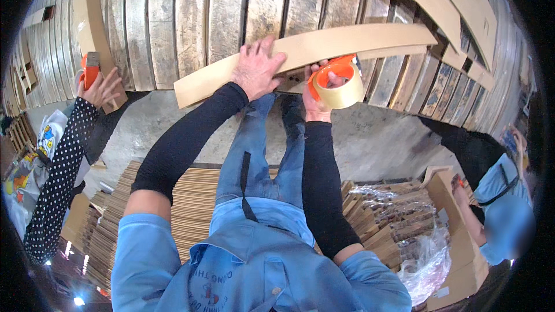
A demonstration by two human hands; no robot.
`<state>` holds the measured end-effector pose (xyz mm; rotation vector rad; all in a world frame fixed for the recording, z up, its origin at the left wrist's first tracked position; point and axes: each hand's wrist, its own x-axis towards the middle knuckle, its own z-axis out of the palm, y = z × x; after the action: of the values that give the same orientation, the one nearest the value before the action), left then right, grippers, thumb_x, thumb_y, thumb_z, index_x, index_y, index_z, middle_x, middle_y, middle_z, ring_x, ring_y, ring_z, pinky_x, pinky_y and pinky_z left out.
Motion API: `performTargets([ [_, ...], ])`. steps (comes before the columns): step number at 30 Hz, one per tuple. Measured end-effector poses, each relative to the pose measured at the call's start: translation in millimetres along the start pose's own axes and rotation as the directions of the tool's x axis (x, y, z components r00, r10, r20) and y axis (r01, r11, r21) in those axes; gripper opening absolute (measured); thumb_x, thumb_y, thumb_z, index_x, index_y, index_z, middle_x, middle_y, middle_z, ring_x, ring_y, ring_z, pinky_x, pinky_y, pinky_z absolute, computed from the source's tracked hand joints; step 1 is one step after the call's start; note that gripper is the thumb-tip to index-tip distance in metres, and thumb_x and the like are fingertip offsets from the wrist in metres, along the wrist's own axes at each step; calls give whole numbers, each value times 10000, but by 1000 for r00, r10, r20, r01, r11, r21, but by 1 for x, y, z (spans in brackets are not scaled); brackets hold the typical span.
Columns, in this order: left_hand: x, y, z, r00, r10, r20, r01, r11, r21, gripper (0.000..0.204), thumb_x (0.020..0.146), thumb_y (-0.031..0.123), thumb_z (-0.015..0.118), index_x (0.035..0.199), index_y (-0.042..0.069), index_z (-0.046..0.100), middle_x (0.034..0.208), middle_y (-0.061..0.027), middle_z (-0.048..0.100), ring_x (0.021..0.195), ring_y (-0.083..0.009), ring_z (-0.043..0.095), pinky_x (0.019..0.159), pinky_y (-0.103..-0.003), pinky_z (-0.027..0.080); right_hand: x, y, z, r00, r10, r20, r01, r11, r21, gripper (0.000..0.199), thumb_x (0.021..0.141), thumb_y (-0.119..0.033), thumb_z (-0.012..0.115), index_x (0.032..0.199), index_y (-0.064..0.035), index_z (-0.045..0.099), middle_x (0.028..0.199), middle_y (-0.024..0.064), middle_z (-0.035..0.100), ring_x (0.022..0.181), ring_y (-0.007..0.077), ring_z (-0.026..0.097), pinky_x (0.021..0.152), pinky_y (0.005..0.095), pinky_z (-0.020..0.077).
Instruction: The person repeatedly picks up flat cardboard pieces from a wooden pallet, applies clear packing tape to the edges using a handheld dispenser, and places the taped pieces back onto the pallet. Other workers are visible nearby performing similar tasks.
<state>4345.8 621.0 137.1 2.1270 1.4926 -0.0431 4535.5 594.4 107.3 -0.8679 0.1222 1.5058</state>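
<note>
A long narrow cardboard strip [352, 40] lies across the slatted wooden table in front of me, slanting from lower left to upper right. My left hand [258, 69] rests on it left of its middle, palm down with the fingers spread. Close to the strip's lower edge, my right hand [317, 95] grips an orange tape dispenser [342, 68] carrying a wide roll of pale yellowish tape [346, 93]. Part of a second cardboard layer shows just under the strip at its right end. The dispenser hides some of my right fingers.
More cardboard pieces [457, 6] lie at the table's upper right. A co-worker's hand [101, 88] at left holds an orange dispenser beside another strip [91, 17]. Stacked cardboard [191, 196] stands behind me, with plastic-wrapped bundles [399, 219] at right. Another person [500, 196] works at far right.
</note>
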Motion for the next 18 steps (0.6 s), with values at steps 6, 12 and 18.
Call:
performTargets([
  [6, -22, 16, 22, 982, 88, -168, -74, 994, 86, 296, 746, 319, 773, 1004, 202, 687, 1450, -228, 402, 1299, -417, 408, 1030, -558, 352, -26, -91, -41, 971, -235, 38, 235, 921, -310, 485, 931, -209, 713, 1364, -90, 529, 1166, 134, 664, 983, 278, 675, 925, 467, 550],
  [12, -20, 34, 24, 977, 110, -185, -87, 988, 127, 262, 735, 292, 786, 965, 208, 694, 1475, -216, 383, 1324, -415, 400, 1082, -565, 325, 66, -126, -22, 989, -144, 45, 151, 920, -361, 346, 1039, -211, 547, 1301, 10, 592, 1117, 93, 709, 953, 211, 709, 852, 359, 593],
  [18, 20, 56, 31, 974, 144, -176, -127, 986, 107, 286, 729, 333, 798, 962, 202, 697, 1409, -202, 420, 1301, -382, 437, 1032, -515, 382, 85, -123, -35, 981, -132, 142, 187, 834, -519, 321, 981, -114, 611, 1282, -5, 589, 1145, 94, 697, 992, 215, 708, 858, 340, 590],
])
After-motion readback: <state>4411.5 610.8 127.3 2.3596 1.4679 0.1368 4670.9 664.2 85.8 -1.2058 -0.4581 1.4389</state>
